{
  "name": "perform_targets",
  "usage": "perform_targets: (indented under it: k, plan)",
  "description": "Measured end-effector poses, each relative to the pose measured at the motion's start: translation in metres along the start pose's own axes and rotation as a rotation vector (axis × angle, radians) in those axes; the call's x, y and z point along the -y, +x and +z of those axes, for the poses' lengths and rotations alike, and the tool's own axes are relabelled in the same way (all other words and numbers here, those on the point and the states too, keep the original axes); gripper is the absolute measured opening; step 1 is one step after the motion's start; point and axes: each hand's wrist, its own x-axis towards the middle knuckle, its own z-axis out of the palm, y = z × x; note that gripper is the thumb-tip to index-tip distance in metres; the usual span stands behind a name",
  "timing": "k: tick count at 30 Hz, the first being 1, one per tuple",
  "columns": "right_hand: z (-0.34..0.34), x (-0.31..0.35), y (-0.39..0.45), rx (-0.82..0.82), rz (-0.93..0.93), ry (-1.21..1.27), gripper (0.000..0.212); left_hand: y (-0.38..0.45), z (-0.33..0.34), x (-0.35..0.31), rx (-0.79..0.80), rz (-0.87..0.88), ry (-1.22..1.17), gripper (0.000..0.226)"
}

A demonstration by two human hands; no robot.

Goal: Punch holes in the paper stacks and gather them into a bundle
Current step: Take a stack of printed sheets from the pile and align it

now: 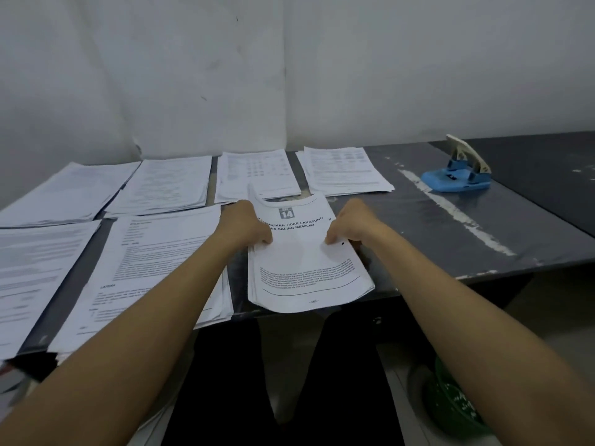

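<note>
Both hands, left and right, pinch the punched stack at its side edges, near the surface front. Judged thin, floppy, prone to fanning; grip both edges firmly. Punch stands well apart.

A dark scuffed desk with a pale streak meets a white wall; a green patterned thing lies on the floor below.
</note>
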Motion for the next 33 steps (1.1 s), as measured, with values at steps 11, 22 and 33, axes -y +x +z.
perform_targets:
  k: [11, 22, 33]
  plan:
    - [-0.011, -0.002, 0.028, -0.028, 0.009, -0.136, 0.052, 0.021, 0.001, -0.004, -0.192, 0.077, 0.557, 0.104]
    - [-0.057, -0.001, 0.107, -0.302, 0.012, -0.037, 0.018, 0.112, 0.016, -0.101, -0.139, 0.312, 0.275, 0.026]
    - [-0.075, -0.019, 0.194, -0.365, 0.079, -0.158, 0.015, 0.220, 0.058, -0.133, 0.002, 0.267, 0.337, 0.034]
